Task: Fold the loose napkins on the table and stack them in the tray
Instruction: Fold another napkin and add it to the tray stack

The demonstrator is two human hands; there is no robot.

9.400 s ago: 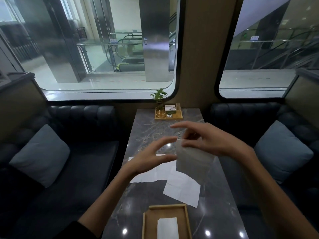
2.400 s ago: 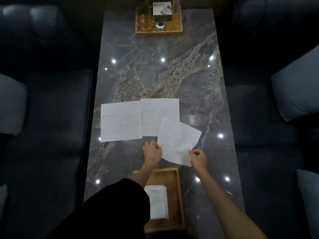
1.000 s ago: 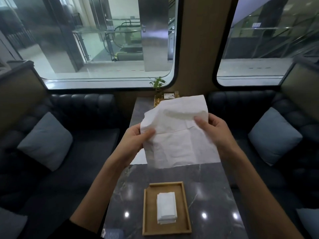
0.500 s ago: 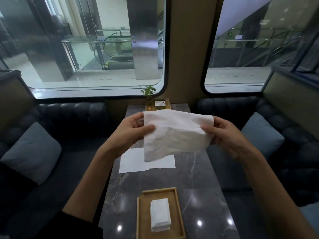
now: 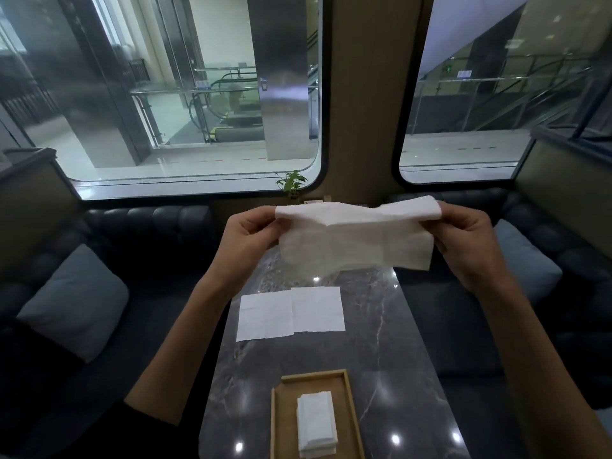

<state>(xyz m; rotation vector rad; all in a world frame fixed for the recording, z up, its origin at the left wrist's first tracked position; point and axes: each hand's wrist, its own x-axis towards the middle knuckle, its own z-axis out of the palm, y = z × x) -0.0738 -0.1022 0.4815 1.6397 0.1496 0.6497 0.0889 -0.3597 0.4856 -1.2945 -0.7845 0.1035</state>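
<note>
Our left hand (image 5: 246, 236) and right hand (image 5: 463, 240) each pinch an end of the half-folded napkin (image 5: 357, 236), held in the air above the table (image 5: 397, 326); it sags unevenly, so the next crease may skew, or an end slip free

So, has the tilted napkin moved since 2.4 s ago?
Yes: the napkin is up off the table, held by left hand and right hand above two flat napkins.
</note>
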